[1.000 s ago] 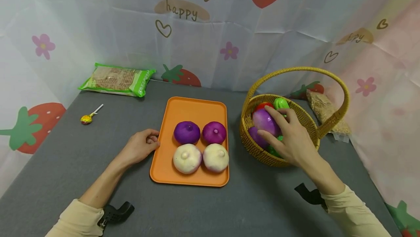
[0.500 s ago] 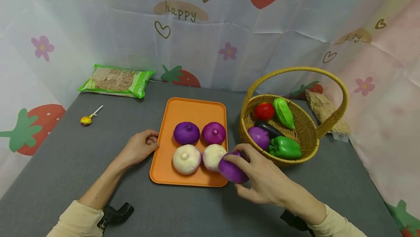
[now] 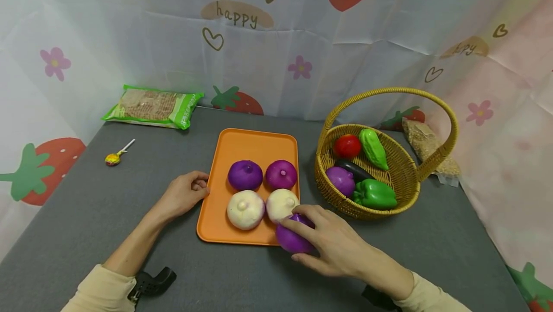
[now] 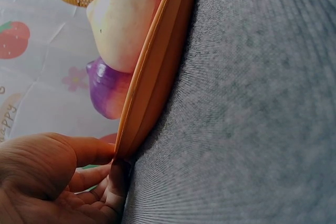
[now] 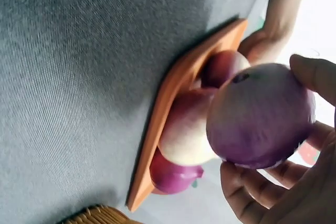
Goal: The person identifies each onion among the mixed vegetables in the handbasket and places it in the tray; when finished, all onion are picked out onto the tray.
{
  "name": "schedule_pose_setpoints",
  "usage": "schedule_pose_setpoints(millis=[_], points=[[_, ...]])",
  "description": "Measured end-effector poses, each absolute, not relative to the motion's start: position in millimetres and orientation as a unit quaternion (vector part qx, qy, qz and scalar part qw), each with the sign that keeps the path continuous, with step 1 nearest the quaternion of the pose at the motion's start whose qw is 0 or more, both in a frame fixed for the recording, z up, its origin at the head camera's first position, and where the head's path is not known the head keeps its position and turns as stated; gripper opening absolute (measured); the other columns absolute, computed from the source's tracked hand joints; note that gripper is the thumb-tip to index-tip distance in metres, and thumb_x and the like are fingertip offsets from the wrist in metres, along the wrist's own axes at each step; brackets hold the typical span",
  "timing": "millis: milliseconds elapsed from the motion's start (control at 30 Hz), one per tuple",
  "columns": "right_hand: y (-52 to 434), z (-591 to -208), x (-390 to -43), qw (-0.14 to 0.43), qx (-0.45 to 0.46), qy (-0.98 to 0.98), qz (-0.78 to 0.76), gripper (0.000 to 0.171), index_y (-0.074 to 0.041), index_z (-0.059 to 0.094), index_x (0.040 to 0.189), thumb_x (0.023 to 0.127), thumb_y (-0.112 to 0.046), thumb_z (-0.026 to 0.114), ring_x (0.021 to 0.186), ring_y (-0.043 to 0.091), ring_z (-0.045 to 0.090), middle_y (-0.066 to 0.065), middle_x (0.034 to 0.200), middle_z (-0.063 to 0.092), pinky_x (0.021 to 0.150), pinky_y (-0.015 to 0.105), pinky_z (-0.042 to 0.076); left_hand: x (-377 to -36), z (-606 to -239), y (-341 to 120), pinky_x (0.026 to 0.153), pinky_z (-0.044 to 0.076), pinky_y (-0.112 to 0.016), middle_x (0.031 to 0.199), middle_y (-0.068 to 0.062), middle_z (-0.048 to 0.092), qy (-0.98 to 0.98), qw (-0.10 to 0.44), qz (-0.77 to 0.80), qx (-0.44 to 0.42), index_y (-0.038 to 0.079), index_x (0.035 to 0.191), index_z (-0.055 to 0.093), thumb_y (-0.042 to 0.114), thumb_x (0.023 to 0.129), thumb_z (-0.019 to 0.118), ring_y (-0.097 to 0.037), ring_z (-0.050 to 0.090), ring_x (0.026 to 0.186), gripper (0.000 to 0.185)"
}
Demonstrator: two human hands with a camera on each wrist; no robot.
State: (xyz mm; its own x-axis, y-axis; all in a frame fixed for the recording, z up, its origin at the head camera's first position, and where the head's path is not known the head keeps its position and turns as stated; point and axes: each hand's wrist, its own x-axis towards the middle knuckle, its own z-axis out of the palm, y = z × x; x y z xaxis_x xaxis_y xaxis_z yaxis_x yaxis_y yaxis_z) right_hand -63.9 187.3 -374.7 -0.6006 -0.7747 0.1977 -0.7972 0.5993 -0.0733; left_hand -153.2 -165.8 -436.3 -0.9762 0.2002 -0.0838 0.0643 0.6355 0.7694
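Here grey cloth table [image 3: 108,206], strawberry curtain [image 3: 345,38] behind — right hand [image 3: 341,247] grip round purple onion [image 3: 291,239].

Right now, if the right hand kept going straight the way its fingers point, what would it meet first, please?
Probably the near white onion: the right hand, holding a purple onion at the orange tray's front right corner, points straight toward it; the gap looks tiny.

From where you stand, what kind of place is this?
Probably a staged tabletop set, not a kitchen: a grey table walled by a strawberry-print curtain, with toy-like onions on an orange tray.
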Motion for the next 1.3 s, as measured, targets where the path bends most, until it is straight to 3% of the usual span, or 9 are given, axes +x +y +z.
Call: schedule_pose_setpoints(millis=[333,700,933,1300], points=[[176.3,-388.4,-77.2,0.110,0.443,-0.886,0.076,0.064,-0.019,0.056,0.128,0.068,-0.023,0.080,0.122,0.024,0.054,0.008,0.132,0.054,0.096,0.039,0.052,-151.9,-435.5,-165.9,0.078,0.047,-0.030,0.103,-0.015,0.064,0.902,0.083,0.418,0.071,-0.007,0.127,0.056,0.013,0.092,0.061,-0.018,0.060,0.088,0.040],[172.2,-399.6,-83.4,0.125,0.455,-0.881,0.042,0.063,-0.020,0.057,0.125,0.070,-0.031,0.086,0.120,0.024,0.055,0.005,0.132,0.057,0.094,0.040,0.050,-151.4,-434.7,-165.6,0.077,0.047,-0.030,0.102,-0.015,0.064,0.902,0.080,0.418,0.073,-0.007,0.126,0.057,0.012,0.092,0.061,-0.017,0.059,0.087,0.040],[173.0,-395.4,-83.3,0.124,0.451,-0.882,0.064,0.054,-0.018,0.060,0.125,0.073,-0.026,0.073,0.116,0.023,0.057,0.008,0.129,0.058,0.093,0.038,0.052,-152.9,-435.1,-165.7,0.077,0.047,-0.030,0.102,-0.016,0.064,0.902,0.080,0.417,0.073,-0.007,0.126,0.057,0.012,0.092,0.061,-0.017,0.060,0.087,0.040],[169.1,-396.2,-85.9,0.130,0.440,-0.887,0.062,0.053,-0.019,0.058,0.123,0.075,-0.021,0.080,0.114,0.024,0.058,0.010,0.128,0.057,0.087,0.036,0.056,-152.9,-435.4,-165.8,0.077,0.047,-0.029,0.101,-0.014,0.064,0.902,0.079,0.418,0.072,-0.007,0.126,0.057,0.012,0.092,0.061,-0.017,0.059,0.086,0.039]])
